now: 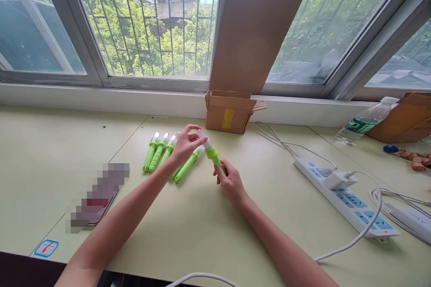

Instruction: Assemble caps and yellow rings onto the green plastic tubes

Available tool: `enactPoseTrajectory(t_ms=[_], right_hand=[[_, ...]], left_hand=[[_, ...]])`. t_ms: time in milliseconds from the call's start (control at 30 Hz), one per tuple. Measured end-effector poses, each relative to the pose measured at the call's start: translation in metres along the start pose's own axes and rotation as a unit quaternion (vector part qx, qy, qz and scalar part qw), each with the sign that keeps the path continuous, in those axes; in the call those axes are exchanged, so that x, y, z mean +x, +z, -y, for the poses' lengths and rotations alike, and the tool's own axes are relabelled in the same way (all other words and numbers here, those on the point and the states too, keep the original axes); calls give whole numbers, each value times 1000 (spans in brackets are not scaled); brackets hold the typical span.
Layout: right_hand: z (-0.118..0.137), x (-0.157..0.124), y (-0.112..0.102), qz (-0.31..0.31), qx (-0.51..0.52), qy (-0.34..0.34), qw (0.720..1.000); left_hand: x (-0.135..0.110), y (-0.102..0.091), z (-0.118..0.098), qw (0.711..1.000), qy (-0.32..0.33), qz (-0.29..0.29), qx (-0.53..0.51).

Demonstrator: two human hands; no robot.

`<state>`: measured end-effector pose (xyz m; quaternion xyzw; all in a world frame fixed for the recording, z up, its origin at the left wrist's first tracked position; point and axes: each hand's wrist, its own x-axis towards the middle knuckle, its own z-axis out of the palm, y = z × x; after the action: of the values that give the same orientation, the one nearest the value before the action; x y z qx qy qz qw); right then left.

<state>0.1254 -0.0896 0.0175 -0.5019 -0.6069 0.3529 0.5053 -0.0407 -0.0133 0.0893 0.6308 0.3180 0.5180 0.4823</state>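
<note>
Between my two hands is a bright green stick (213, 153) with a collar and a whitish see-through top, tilted up to the left. My right hand (230, 182) wraps round its lower green handle. At the upper end, the thumb and fingers of my left hand (186, 143) pinch the whitish cap (203, 138). Several similar sticks lie on the table: a ridged one (157, 156) and others are grouped left of my left hand, and one green stick (187, 167) lies just below it. My left hand and wrist partly hide some of them.
A small cardboard box (229, 114) stands by the window sill, with a tall cardboard sheet (256, 31) behind it. A white power strip (346, 199) with cables lies at the right, near a plastic bottle (365, 121). A blurred-out phone (99, 199) lies at the left.
</note>
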Motion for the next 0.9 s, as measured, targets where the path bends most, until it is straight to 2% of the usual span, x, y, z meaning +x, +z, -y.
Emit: enactPoseTrajectory(t_ms=[133,367,700,900], right_hand=[[2,-1,0,-14,-19,-15,1000],[5,-4,4,-81,-16,-1,997],[4,-1,2,-45,27,2,999],[7,1,-3,13,150,41,988]], left_hand=[[-4,-1,2,999,-33,42,14],[-7,-1,6,998,-45,36,-10],[-5,9,11,997,-36,47,-44],[-6,15,11,994,-35,84,-61]])
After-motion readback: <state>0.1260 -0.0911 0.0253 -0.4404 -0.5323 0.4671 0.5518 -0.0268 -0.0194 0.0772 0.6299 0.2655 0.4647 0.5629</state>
